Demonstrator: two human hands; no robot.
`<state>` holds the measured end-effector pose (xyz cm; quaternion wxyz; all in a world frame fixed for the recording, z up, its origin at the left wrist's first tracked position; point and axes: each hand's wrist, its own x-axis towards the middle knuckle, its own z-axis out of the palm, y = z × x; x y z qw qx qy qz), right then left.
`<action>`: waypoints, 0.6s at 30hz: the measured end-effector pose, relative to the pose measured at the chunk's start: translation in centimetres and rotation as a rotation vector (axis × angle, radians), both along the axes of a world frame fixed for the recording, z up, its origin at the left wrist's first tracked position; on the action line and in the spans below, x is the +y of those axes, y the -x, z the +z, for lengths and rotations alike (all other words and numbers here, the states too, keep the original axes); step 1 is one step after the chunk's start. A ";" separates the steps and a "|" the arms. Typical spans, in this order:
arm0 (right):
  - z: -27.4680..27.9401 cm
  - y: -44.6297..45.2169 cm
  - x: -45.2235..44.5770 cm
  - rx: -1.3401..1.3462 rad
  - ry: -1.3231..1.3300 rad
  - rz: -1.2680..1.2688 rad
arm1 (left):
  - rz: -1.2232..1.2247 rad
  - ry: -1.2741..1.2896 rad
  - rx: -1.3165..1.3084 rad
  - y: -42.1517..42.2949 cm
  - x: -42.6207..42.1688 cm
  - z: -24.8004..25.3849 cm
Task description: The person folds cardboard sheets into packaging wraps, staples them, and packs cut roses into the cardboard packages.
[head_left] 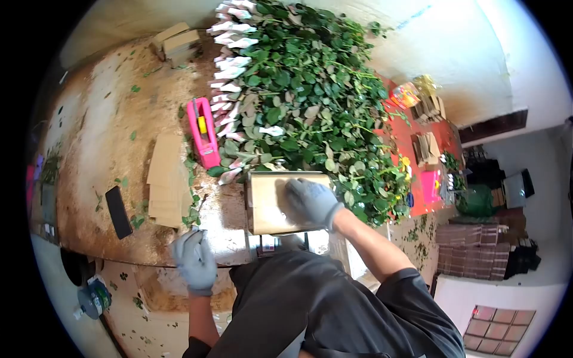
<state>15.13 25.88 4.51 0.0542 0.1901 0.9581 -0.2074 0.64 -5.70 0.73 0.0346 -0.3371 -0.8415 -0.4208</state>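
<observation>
My right hand (312, 201), in a grey glove, lies palm down on a brown cardboard sheet (268, 206), with its fingers stretched towards the left. The sheet sits on a box-like stand at the table's front edge, close to my body. My left hand (195, 261), also gloved, is just in front of the table edge with its fingers curled together; what they hold, if anything, is too small to make out. Past the stand lies a large pile of leafy rose stems (310, 101), their heads in pale wrappers (230, 74) facing left.
A pink stapler-like tool (204, 134) lies left of the roses. Nearer are stacked cardboard pieces (167, 182) and a black phone (119, 212). More cardboard (181, 48) is at the back left. Cardboard bundles (427, 148) stand on a red surface at right.
</observation>
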 end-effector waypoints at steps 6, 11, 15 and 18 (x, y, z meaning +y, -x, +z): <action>-0.1 15.1 1.6 0.308 0.248 0.012 | -0.108 -0.133 -0.099 1.8 7.3 1.2; -5.7 25.3 0.8 -0.047 0.271 -0.171 | -0.027 -0.263 -0.416 4.7 10.8 -0.8; -8.5 27.5 -2.0 -0.274 0.279 -0.335 | 0.096 -0.376 -0.582 6.7 11.6 -3.1; -6.6 24.7 -5.0 0.242 0.038 -0.236 | 0.156 -0.402 -0.802 8.1 12.0 -4.3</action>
